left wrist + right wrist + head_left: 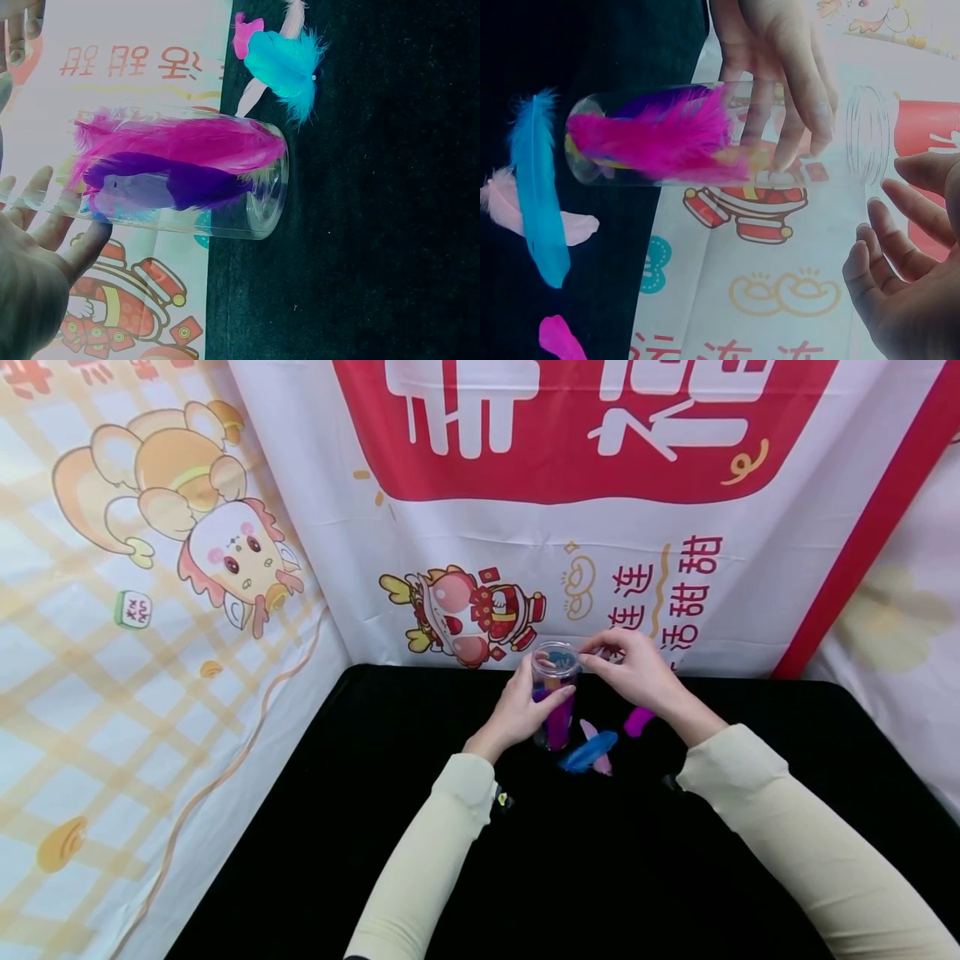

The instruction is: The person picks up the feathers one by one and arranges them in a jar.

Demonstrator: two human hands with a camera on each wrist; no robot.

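Note:
A clear jar (pixel 557 731) with a threaded mouth stands upright near the table's back edge. Magenta feathers (pixel 187 146), a purple feather (pixel 157 176) and a bit of yellow show through its wall. My left hand (pixel 519 706) grips the jar around its upper part, thumb on the near side. My right hand (pixel 633 667) is at the right of the rim. Its fingertips (pixel 891 187) are loosely bent close beside the mouth, with nothing seen between them. In front of the jar, a blue feather (pixel 588 753) lies across a pale pink feather (pixel 603 766).
A magenta feather (pixel 638 722) lies on the black table (pixel 600 868), right of the crossed pair and below the right hand. Close behind the jar hangs a printed white and red cloth (pixel 465 543). Another patterned cloth (pixel 112 693) hangs along the left side.

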